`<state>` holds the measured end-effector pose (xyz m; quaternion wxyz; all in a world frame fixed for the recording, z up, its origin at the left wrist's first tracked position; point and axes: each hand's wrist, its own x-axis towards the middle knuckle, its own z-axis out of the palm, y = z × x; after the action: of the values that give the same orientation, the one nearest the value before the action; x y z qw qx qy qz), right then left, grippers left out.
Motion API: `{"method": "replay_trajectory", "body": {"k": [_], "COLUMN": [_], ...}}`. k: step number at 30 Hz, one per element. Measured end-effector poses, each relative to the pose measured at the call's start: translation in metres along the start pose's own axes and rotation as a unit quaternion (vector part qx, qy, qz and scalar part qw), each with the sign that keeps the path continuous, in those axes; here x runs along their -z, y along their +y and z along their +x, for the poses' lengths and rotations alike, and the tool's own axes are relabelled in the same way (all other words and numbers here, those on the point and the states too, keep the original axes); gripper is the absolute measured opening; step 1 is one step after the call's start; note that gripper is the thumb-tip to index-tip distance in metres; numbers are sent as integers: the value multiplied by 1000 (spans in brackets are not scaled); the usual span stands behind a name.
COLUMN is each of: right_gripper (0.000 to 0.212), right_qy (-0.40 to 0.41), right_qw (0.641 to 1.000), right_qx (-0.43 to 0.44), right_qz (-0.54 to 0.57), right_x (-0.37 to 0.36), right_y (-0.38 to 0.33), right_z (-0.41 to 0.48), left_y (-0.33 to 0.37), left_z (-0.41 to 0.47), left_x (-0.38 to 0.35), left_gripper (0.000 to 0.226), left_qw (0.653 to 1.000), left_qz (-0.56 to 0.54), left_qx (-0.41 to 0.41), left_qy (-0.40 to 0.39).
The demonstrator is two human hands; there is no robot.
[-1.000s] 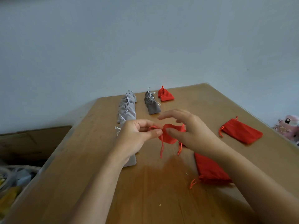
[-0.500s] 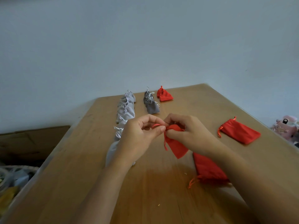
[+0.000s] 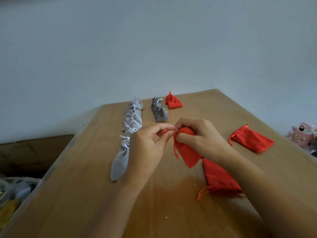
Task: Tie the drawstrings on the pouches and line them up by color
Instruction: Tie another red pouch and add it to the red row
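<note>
Centre frame: left hand (image 3: 147, 145) pinches drawstring (image 3: 165, 131), right hand (image 3: 200, 136) grips red pouch (image 3: 187, 153); if fingers (image 3: 163, 136) slip, knot likely loosens.

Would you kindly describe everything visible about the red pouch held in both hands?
The small red fabric pouch looks soft and matte, its mouth gathered shut. It hangs tilted over the wooden table, bottom corner pointing down. The right hand grips its bunched neck; the left hand pinches a thin red drawstring there, while another cord end dangles alongside.
</note>
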<state>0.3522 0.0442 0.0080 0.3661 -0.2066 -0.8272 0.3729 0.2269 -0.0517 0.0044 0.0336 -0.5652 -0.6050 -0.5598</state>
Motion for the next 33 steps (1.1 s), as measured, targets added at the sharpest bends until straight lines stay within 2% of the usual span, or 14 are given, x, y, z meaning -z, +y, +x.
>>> {"method": "replay_trajectory", "body": {"k": [3, 5, 8, 13, 21, 25, 27, 30, 33], "right_gripper": [11, 4, 9, 5, 3, 36, 34, 13, 19], "right_qy": [0, -4, -10, -27, -52, -45, -45, -55, -89], "right_qw": [1000, 1000, 999, 998, 995, 999, 998, 992, 985], "right_qx": [-2, -5, -6, -9, 11, -8, -37, -51, -49], "right_qz": [-17, -20, -40, -59, -82, -27, 4, 101, 138], "right_x": [-2, -3, -3, -4, -7, -3, 0, 2, 6], "right_y": [0, 1, 3, 5, 8, 10, 12, 11, 11], "right_z": [-1, -1, -2, -2, -4, -1, 1, 3, 3], "left_y": [-1, -2, -6, -11, -17, -17, -18, -22, -24], "left_z": [1, 2, 2, 3, 3, 3, 3, 5, 5], "left_x": [2, 2, 3, 4, 4, 6, 7, 7, 7], "left_gripper": [14, 16, 13, 9, 12, 7, 6, 5, 7], "left_qw": [1000, 999, 997, 990, 988, 989, 987, 984, 985], "left_qz": [-2, 13, 67, 132, 121, 117, 110, 112, 106], "left_qx": [24, 32, 4, -22, -2, -46, -81, -109, -115], "left_qy": [-7, -13, -22, -50, -93, -84, -84, -83, -75]}}
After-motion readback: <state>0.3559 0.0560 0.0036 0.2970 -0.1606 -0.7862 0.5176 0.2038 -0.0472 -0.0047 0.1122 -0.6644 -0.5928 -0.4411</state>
